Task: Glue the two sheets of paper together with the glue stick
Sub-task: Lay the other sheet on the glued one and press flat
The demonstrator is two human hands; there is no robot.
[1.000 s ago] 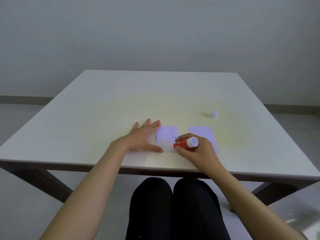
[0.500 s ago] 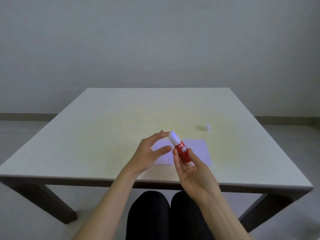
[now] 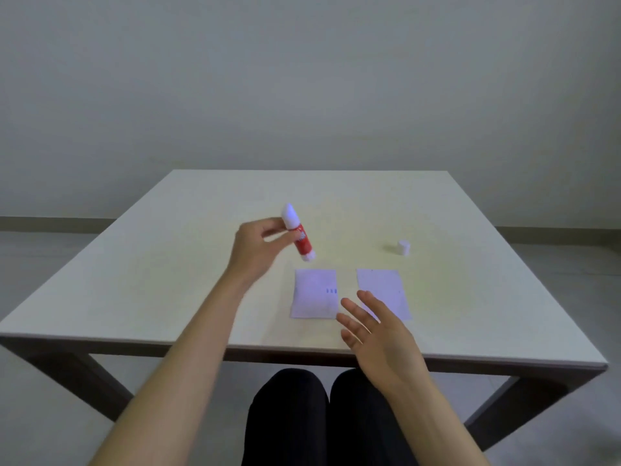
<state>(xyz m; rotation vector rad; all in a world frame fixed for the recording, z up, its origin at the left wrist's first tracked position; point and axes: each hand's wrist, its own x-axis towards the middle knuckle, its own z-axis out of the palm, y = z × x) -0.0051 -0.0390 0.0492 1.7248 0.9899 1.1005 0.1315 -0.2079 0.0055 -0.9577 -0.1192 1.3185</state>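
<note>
Two small white sheets lie side by side near the table's front edge: the left sheet (image 3: pixel 315 293) with small blue marks, and the right sheet (image 3: pixel 383 290), partly covered by my right hand. My left hand (image 3: pixel 258 248) holds the red glue stick (image 3: pixel 299 235) in the air, above and left of the left sheet, tilted with its white end up. My right hand (image 3: pixel 376 334) hovers open over the front edge, fingers spread, holding nothing.
The glue stick's white cap (image 3: pixel 403 247) stands on the pale table (image 3: pixel 168 280), behind the right sheet. My knees in black trousers (image 3: pixel 322 415) are under the front edge. A grey wall rises behind the table.
The glue stick has passed from my right hand to my left, which lifted it up and to the left. My right hand let go and dropped towards the front edge, uncovering both sheets.
</note>
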